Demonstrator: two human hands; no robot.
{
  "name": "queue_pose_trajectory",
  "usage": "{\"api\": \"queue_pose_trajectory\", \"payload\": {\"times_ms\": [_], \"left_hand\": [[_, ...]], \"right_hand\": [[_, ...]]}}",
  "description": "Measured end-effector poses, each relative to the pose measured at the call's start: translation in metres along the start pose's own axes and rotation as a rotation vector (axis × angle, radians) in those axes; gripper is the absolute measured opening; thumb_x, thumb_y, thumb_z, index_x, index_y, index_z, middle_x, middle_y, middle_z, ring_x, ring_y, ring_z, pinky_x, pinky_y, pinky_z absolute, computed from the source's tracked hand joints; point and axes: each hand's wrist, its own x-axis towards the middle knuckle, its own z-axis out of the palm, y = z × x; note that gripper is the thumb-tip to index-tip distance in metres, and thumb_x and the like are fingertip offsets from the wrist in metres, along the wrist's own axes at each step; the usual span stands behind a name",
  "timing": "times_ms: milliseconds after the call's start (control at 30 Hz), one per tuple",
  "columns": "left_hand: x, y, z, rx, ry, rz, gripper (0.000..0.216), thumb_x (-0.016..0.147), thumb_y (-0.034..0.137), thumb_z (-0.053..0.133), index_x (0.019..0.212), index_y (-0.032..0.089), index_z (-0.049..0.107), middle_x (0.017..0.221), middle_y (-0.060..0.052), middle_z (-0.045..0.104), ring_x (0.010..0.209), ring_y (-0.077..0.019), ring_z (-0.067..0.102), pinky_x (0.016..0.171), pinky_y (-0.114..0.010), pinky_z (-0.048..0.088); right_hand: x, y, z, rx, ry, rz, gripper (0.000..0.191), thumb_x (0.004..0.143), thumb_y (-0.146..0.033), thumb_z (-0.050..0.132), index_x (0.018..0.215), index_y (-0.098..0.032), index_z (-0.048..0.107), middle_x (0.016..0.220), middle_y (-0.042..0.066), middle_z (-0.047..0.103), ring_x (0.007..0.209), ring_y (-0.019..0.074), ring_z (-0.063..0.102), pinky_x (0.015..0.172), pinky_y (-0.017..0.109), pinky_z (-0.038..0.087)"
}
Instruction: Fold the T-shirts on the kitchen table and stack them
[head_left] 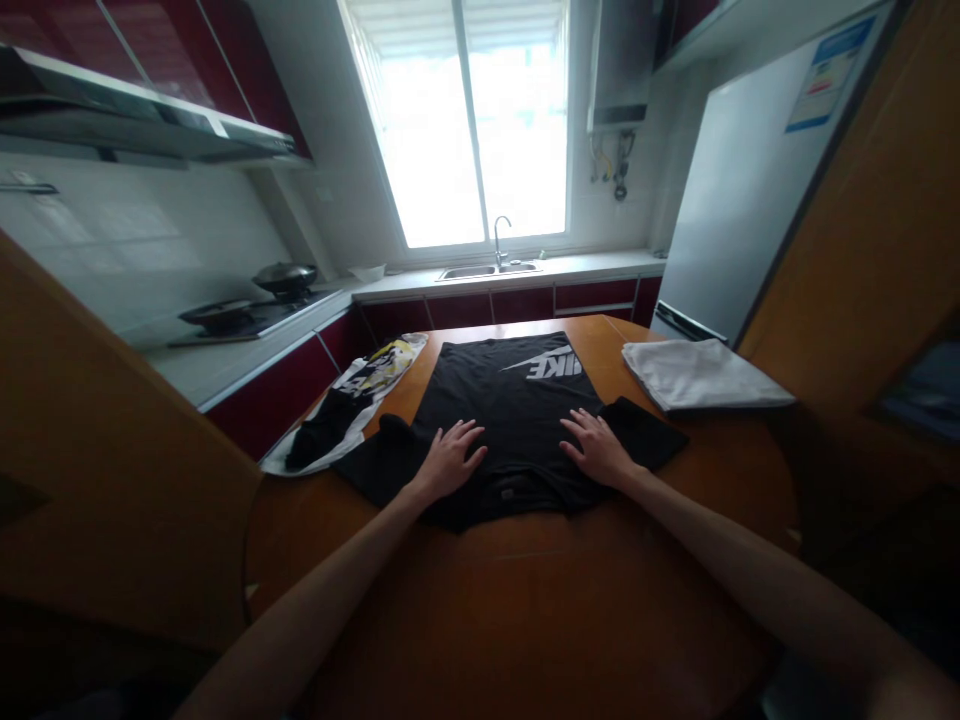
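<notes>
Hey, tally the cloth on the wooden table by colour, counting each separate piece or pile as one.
Black: 1, the shirt with white lettering
White: 1, the folded cloth
Mixed white, black and yellow: 1, the patterned cloth
Total: 3

neck label (507, 493) illegibly small
</notes>
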Motion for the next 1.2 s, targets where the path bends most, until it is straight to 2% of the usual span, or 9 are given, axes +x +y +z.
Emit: {"api": "queue_pose_trajectory", "payload": {"times_ms": [267,467,567,633,700,800,933,1067,1200], "left_hand": [[0.003,-0.011,0.005,0.017,0.053,0.007,0.047,0.100,0.047,0.045,0.142,0.027,0.056,0.155,-0.010,0.047,0.147,-0.0327,0.038,0.118,-0.064,0.026],[0.002,-0.006,0.010,0.106,-0.053,-0.025,0.054,0.100,0.050,0.044,0.149,0.027,0.049,0.161,-0.008,0.038,0.152,-0.0331,0.028,0.120,-0.065,0.021],[0.001,-0.004,0.006,0.102,-0.069,-0.034,0.055,0.101,0.050,0.043,0.150,0.025,0.049,0.162,-0.008,0.037,0.152,-0.0324,0.028,0.120,-0.064,0.022],[0.002,-0.004,0.002,0.096,-0.037,-0.032,0.054,0.102,0.050,0.042,0.149,0.025,0.049,0.161,-0.008,0.039,0.151,-0.0314,0.029,0.120,-0.063,0.023],[0.002,-0.006,-0.001,0.096,0.017,-0.034,0.052,0.102,0.049,0.041,0.148,0.025,0.050,0.160,-0.008,0.041,0.151,-0.0303,0.031,0.120,-0.062,0.024],[0.003,-0.012,0.000,0.120,0.010,-0.074,0.053,0.102,0.050,0.040,0.149,0.027,0.050,0.161,-0.008,0.039,0.152,-0.0336,0.028,0.118,-0.068,0.022],[0.004,-0.016,0.005,0.143,-0.059,-0.119,0.057,0.101,0.054,0.040,0.152,0.029,0.046,0.164,-0.009,0.033,0.153,-0.0384,0.023,0.114,-0.075,0.020],[0.002,-0.006,-0.001,0.127,0.022,-0.096,0.055,0.101,0.051,0.043,0.149,0.026,0.049,0.162,-0.011,0.037,0.152,-0.0366,0.025,0.116,-0.072,0.020],[-0.006,0.017,-0.005,0.073,0.057,0.043,0.051,0.099,0.046,0.049,0.147,0.028,0.051,0.160,-0.008,0.041,0.151,-0.0345,0.028,0.118,-0.068,0.022]], "right_hand": [[0.000,-0.004,-0.002,-0.003,-0.088,0.024,0.057,0.101,-0.048,0.046,0.149,-0.016,0.051,0.161,0.017,0.038,0.152,0.0309,0.028,0.122,0.051,0.021],[0.004,-0.014,-0.012,-0.062,-0.114,0.057,0.053,0.101,-0.043,0.047,0.147,-0.017,0.053,0.159,0.015,0.042,0.149,0.0307,0.033,0.120,0.051,0.025],[0.010,-0.031,-0.012,-0.085,-0.038,0.099,0.048,0.101,-0.037,0.044,0.142,-0.016,0.057,0.155,0.016,0.047,0.147,0.0319,0.036,0.119,0.053,0.027],[0.012,-0.042,-0.007,-0.065,0.046,0.091,0.050,0.102,-0.038,0.044,0.146,-0.016,0.053,0.157,0.016,0.044,0.149,0.0307,0.032,0.120,0.052,0.024],[0.012,-0.048,-0.002,-0.023,0.043,0.065,0.054,0.101,-0.040,0.047,0.149,-0.016,0.049,0.160,0.016,0.040,0.151,0.0297,0.029,0.121,0.051,0.023],[0.007,-0.045,0.003,0.032,0.001,0.064,0.053,0.102,-0.042,0.046,0.148,-0.016,0.051,0.160,0.016,0.039,0.150,0.0282,0.031,0.122,0.047,0.024],[0.003,-0.034,0.001,0.031,0.047,0.105,0.055,0.102,-0.043,0.045,0.151,-0.017,0.047,0.163,0.014,0.035,0.153,0.0269,0.025,0.123,0.047,0.021],[0.003,-0.032,-0.001,0.003,-0.031,0.143,0.056,0.102,-0.045,0.047,0.149,-0.015,0.050,0.162,0.018,0.035,0.153,0.0307,0.025,0.122,0.051,0.022],[-0.001,-0.043,0.000,0.020,0.066,0.072,0.052,0.102,-0.041,0.046,0.148,-0.017,0.052,0.162,0.015,0.036,0.153,0.0268,0.025,0.123,0.048,0.021]]}}
